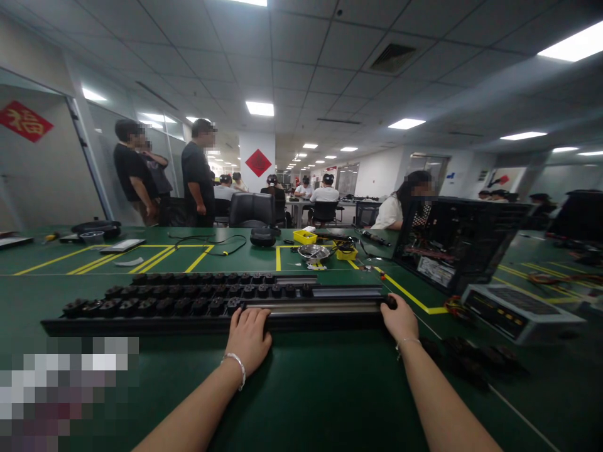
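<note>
Three long black rails lie side by side across the green table, the front rail (pixel 311 323) nearest me. Rows of small black round parts (pixel 164 306) fill their left portions; the front rail's right half shows a bare metallic channel. My left hand (pixel 249 336) is closed over the front rail near the end of its row, fingers on top and thumb on the near side. At that rail's right end, my right hand (pixel 399 319) pinches a small black part (pixel 390 302). The underside of this part is hidden by my fingers.
Right of me stand an opened computer case (pixel 461 235) and a power supply unit (pixel 522 314), with blurred loose black parts (pixel 471 358) nearer. Behind the rails are a metal bowl (pixel 315 252), a yellow bin (pixel 305 236) and cables. A person (pixel 391 210) sits across the table.
</note>
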A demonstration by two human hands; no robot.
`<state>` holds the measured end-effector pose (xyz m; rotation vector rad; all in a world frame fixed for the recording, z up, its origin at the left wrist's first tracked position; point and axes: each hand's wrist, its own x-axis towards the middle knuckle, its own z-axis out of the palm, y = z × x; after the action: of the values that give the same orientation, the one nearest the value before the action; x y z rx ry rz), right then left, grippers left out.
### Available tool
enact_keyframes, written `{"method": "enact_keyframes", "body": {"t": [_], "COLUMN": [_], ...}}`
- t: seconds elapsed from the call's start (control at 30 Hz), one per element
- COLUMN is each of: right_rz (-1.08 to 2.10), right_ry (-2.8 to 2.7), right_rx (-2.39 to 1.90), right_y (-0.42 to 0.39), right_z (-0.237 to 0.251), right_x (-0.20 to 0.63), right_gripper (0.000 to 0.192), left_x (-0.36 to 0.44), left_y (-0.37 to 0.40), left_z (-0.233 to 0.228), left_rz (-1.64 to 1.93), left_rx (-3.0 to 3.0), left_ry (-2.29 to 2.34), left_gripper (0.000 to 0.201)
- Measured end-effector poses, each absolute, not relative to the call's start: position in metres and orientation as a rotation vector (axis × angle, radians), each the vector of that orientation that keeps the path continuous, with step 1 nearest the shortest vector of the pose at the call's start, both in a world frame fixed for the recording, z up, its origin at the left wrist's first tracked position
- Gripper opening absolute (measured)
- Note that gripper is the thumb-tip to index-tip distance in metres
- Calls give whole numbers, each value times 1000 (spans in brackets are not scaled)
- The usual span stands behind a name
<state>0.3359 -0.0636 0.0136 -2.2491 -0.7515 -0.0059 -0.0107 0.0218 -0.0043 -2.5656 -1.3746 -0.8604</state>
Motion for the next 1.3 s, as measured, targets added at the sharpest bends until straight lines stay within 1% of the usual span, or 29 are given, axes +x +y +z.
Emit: {"method": "enact_keyframes", "body": {"t": [0.33, 0.97, 1.3], "right_rz": [71, 31, -41], "right_ry": [-721, -664, -643], "right_rx": [-2261, -2297, -2226], "right_y": [-66, -68, -68], "right_z": [18, 16, 8], "right_x": [335, 339, 348], "right_gripper": [50, 52, 52], "left_x": [-11, -10, -11], "left_y": [23, 22, 22], "left_z": [-6, -5, -4], "left_rz": [-861, -860, -859], "left_rx": [-2566, -2567, -2571], "left_ry": [-1372, -1381, -1382], "left_gripper": [38, 39, 38]}}
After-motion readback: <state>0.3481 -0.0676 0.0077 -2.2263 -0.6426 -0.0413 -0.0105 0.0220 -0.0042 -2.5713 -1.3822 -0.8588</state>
